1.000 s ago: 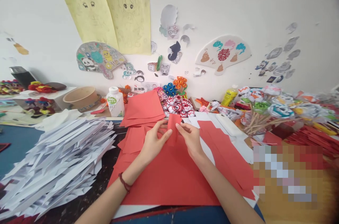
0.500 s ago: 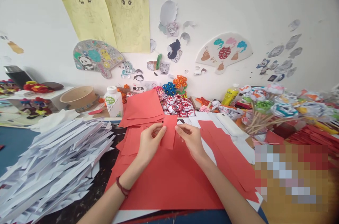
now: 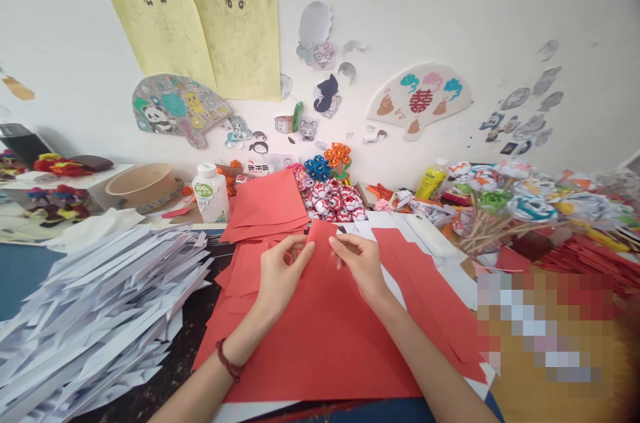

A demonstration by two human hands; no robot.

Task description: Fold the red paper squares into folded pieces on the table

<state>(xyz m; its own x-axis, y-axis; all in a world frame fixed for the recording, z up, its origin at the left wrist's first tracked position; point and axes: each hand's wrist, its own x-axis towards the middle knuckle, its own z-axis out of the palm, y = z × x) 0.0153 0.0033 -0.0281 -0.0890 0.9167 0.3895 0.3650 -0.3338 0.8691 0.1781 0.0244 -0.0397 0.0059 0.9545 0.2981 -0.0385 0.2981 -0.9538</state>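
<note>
A small piece of red paper [image 3: 321,232] is up between my two hands, over a large red sheet [image 3: 320,350] lying flat. My left hand [image 3: 284,270] pinches the piece's left edge between thumb and fingers. My right hand [image 3: 361,263] has its thumb and fingertips closed together at the right edge of the same piece. Its lower part blends into the red sheet beneath, so I cannot tell where it ends. A dark red cord bracelet [image 3: 229,360] circles my left wrist.
Left of the red sheet lies a big heap of folded white paper strips [image 3: 100,310]. Stacked red sheets [image 3: 270,200] and a white bottle [image 3: 211,193] stand behind. Long red strips [image 3: 425,296] lie to the right, near paper flowers on sticks [image 3: 500,203].
The view has shifted slightly to the right. Both hands keep hold of the red piece, whose lower edge no longer stands out from the sheet below.
</note>
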